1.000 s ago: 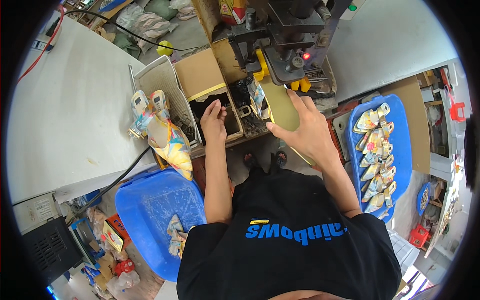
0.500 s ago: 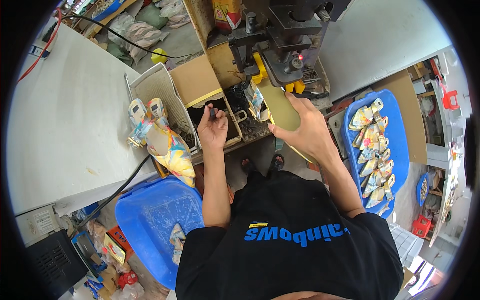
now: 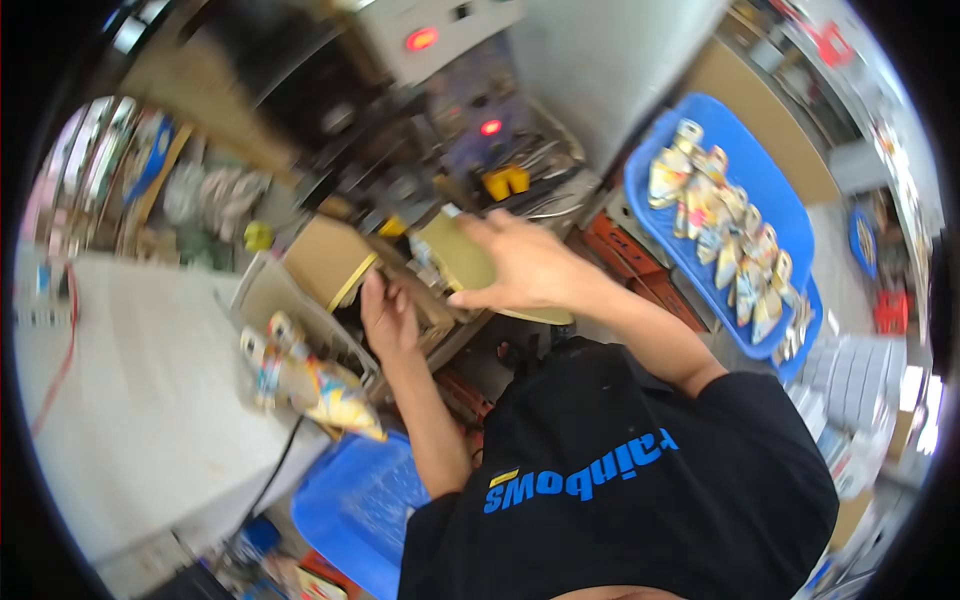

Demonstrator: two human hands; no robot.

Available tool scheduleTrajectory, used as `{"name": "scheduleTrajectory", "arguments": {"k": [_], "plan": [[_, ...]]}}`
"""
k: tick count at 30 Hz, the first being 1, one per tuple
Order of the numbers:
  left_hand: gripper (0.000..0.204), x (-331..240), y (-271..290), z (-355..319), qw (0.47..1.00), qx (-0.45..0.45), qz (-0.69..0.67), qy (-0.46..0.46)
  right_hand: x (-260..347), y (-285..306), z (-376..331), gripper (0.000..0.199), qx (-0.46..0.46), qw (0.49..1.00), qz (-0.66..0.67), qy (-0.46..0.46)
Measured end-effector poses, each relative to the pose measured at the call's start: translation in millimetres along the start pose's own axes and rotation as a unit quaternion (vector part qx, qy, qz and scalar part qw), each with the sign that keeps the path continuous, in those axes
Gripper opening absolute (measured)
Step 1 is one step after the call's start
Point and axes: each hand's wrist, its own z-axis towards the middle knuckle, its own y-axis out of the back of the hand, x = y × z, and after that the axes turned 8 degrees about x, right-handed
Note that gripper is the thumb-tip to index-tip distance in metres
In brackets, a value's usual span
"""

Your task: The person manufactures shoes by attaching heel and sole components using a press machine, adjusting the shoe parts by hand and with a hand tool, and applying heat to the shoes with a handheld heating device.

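My right hand (image 3: 535,265) grips a shoe with an olive sole (image 3: 455,250), thumb on its near side and fingers over the far edge. Patterned fabric shows along the shoe's left side. The shoe lies just in front of the dark press (image 3: 390,180). To the left, my left hand (image 3: 390,318) is raised over an open cardboard box (image 3: 325,262), fingers pinched around a small dark piece. Motion blur hides most of that piece. A pair of pointed floral shoes (image 3: 320,390) rests at the edge of the white table (image 3: 140,400), left of my left hand.
A blue basket (image 3: 638,165) on the right holds several floral shoes (image 3: 735,235) in a row. Below the white table stands a blue bin (image 3: 345,520). Two yellow blocks (image 3: 506,182) and loose tools lie beside the press. Orange boxes (image 3: 625,245) are stacked below the basket.
The whole view has swung, putting the press and boxes farther left and blurring the picture. The shoe, in my right hand, seems drawn back from the press. My left hand stays pinched.
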Motion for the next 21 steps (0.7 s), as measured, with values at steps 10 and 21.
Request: {"name": "scheduleTrajectory", "arguments": {"k": [10, 21], "plan": [[0.016, 29, -81, 68, 0.962, -0.14, 0.227, -0.064, -35, -11, -37, 0.09, -0.04, 0.995, 0.08, 0.053], [0.02, 7, -109, 85, 0.576, 0.07, 0.79, -0.199, -333, 42, -220, 0.038, -0.436, 0.86, -0.046, -0.262]]}}
